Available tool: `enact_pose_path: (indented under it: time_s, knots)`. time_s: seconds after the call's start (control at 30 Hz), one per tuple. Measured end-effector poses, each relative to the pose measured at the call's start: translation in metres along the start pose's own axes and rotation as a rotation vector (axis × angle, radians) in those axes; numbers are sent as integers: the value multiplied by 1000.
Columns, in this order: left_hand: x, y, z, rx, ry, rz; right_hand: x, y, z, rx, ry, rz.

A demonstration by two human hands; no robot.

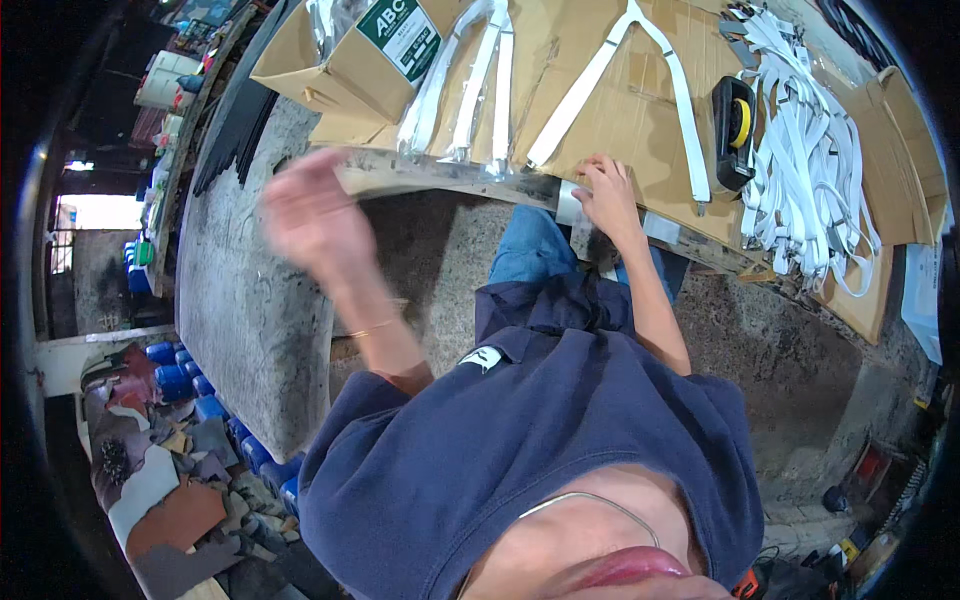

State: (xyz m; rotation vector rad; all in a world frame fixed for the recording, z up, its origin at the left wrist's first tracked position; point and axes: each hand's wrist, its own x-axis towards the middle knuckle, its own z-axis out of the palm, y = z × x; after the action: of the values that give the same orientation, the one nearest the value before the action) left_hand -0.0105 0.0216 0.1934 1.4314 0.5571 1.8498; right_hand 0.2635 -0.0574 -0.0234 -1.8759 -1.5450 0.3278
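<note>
Head camera looks steeply down, close over the cardboard-covered table (640,150).

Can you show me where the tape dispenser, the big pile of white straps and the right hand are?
tape dispenser (735,130), head view, on its black body beside the yellow roll.
pile of white straps (800,170), head view, middle of the heap.
right hand (607,192), head view, back of the hand at the table edge.

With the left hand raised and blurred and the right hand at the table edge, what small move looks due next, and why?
Probably bring the left hand down onto the cardboard sheet. It is in the air holding nothing visible, while the right hand presses alone at the edge, against a small white piece. White straps lie just beyond.
</note>
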Motion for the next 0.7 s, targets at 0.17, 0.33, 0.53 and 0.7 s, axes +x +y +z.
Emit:
enact_pose_path:
  time_s: [0.17, 0.33, 0.53, 0.7]
  knots:
    - [54, 160, -118, 709, 100, 409, 4, -3, -14, 187, -27, 28]
    - [-23, 107, -12, 1293, -402, -383, -5, -77, -36, 968, -316, -95]
    - [-76, 27, 15, 958, -566, -399, -41, -133, -11, 1432, -570, 56]
    - [-76, 7, 0, 889, -467, -505, -40, -137, 14, 1314, -445, 176]
